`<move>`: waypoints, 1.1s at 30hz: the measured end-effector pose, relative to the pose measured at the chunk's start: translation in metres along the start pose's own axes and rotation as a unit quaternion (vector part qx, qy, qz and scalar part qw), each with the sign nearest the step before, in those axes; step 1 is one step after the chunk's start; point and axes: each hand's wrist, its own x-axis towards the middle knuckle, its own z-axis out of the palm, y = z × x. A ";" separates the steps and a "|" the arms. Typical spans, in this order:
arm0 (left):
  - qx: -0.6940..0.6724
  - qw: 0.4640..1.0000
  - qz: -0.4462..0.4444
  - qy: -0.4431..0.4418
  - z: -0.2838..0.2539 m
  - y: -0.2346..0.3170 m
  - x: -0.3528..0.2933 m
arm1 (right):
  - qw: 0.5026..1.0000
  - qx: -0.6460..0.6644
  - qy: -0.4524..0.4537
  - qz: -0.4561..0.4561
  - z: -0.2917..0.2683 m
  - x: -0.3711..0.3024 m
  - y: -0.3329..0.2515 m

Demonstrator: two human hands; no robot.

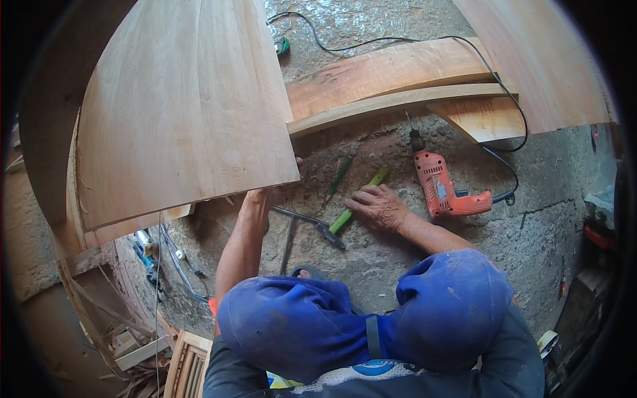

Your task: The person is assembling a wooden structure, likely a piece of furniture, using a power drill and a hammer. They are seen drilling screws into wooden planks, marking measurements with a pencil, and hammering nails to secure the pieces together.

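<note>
My right hand (379,207) is closed round the green handle of a hammer (340,221), which lies on the rough floor with its dark head toward me. A green pencil-like stick (339,178) lies just beyond that hand. My left hand (260,198) reaches under the near right corner of a large plywood panel (186,113). The panel hides most of its fingers, so their grip does not show. Between my hands and knees rests a dark metal T-shaped bar (289,232).
An orange power drill (439,182) lies to the right, bit pointing away, its black cord (524,113) looping over boards. A long plank (391,73) and a wooden strip (405,106) lie ahead. Another panel (544,60) stands far right. Wood scraps (139,353) and a blue tool (147,262) are at left.
</note>
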 end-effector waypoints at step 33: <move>-0.160 0.977 -0.023 -0.141 -0.033 0.010 0.050 | 0.963 -0.061 -0.245 -0.094 -0.133 0.109 0.036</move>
